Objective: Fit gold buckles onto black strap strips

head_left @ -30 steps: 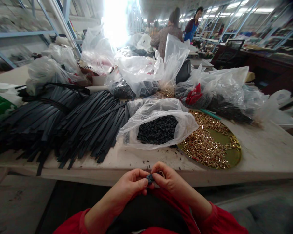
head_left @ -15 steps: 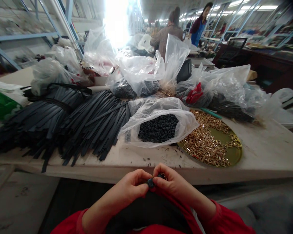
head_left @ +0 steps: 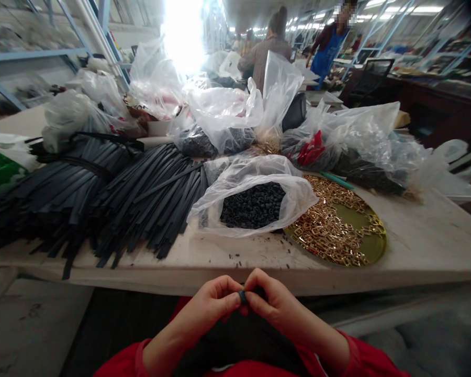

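Note:
In front of the table's near edge, my left hand (head_left: 219, 299) and my right hand (head_left: 270, 297) meet fingertip to fingertip. Between them is a small dark loop (head_left: 242, 297), pinched by the thumb and finger of each hand. My fingers cover most of it, so its full shape is hidden. Just beyond, an open clear plastic bag (head_left: 208, 217) holds many small black loops (head_left: 253, 205) that look similar. To its right lies a round gold tray (head_left: 379, 246) with a heap of gold metal buckles (head_left: 325, 230).
Bundles of long black strips (head_left: 153, 199) cover the table's left side. Filled plastic bags (head_left: 223, 110) line the back, with a red piece (head_left: 311, 148) among them. Tiny dark bits dot the table edge (head_left: 204, 256). Two people (head_left: 329, 52) are farther off.
My hands have drawn closer together around the dark piece, and less of it shows now. The view has shifted slightly. A person in a blue apron has moved in the background.

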{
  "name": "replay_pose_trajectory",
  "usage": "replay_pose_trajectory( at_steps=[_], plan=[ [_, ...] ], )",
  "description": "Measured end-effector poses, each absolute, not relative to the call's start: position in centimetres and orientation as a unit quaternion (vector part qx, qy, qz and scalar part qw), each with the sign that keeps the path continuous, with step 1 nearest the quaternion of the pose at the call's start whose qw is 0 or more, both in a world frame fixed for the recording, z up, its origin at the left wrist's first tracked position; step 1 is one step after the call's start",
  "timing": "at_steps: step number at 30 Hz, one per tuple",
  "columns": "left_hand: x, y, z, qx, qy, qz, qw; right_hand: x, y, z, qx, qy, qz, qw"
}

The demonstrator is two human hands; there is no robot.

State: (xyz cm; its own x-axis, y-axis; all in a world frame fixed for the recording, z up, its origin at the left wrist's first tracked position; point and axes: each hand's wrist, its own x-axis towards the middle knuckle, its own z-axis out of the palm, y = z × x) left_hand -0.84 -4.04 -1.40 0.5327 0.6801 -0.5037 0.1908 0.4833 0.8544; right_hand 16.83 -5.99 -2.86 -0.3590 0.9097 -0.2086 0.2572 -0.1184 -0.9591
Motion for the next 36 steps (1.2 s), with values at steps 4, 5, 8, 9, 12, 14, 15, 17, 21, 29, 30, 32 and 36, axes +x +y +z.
replay_pose_trajectory(
  at_steps=[4, 5, 8, 9, 12, 14, 15, 17, 21, 29, 30, 32, 36],
  plan=[
    [-1.1, -3.9, -1.3, 0.576, 0.451, 0.088, 0.675, 17.0, -6.4, -3.3, -0.488, -0.633, 0.531, 0.281],
    [-1.2, -3.8, -1.2, 0.592, 0.450, 0.072, 0.665, 17.1, -6.6, -3.4, -0.485, -0.633, 0.534, 0.282],
    [-1.3, -3.7, -1.1, 0.602, 0.448, 0.060, 0.658, 17.2, -6.9, -3.4, -0.474, -0.629, 0.547, 0.283],
    [-1.3, -3.6, -1.1, 0.603, 0.447, 0.064, 0.658, 17.2, -6.9, -3.4, -0.475, -0.625, 0.551, 0.283],
    [-1.3, -3.6, -1.4, 0.617, 0.439, 0.075, 0.648, 17.3, -7.1, -3.2, -0.487, -0.621, 0.547, 0.278],
    [-1.4, -3.8, -1.8, 0.627, 0.439, 0.069, 0.640, 17.3, -7.1, -3.1, -0.489, -0.635, 0.535, 0.268],
    [-1.4, -3.9, -1.9, 0.631, 0.439, 0.064, 0.637, 17.4, -7.2, -3.0, -0.484, -0.646, 0.529, 0.261],
    [-1.4, -4.2, -2.2, 0.636, 0.437, 0.052, 0.635, 17.4, -7.2, -2.8, -0.469, -0.670, 0.521, 0.247],
    [-1.4, -4.3, -1.7, 0.656, 0.437, 0.037, 0.614, 17.5, -7.5, -2.8, -0.458, -0.672, 0.526, 0.250],
    [-1.6, -3.7, -1.0, 0.723, 0.419, 0.009, 0.549, 17.0, -7.6, -3.8, -0.457, -0.701, 0.482, 0.259],
    [-1.5, -3.6, -1.1, 0.731, 0.422, 0.017, 0.535, 16.9, -7.5, -3.8, -0.453, -0.706, 0.478, 0.261],
    [-1.3, -3.4, -1.3, 0.746, 0.426, 0.023, 0.511, 16.9, -7.2, -3.8, -0.455, -0.700, 0.480, 0.271],
    [-1.3, -2.7, -0.5, 0.753, 0.446, 0.004, 0.484, 17.3, -6.5, -3.6, -0.483, -0.675, 0.494, 0.261]
  ],
)
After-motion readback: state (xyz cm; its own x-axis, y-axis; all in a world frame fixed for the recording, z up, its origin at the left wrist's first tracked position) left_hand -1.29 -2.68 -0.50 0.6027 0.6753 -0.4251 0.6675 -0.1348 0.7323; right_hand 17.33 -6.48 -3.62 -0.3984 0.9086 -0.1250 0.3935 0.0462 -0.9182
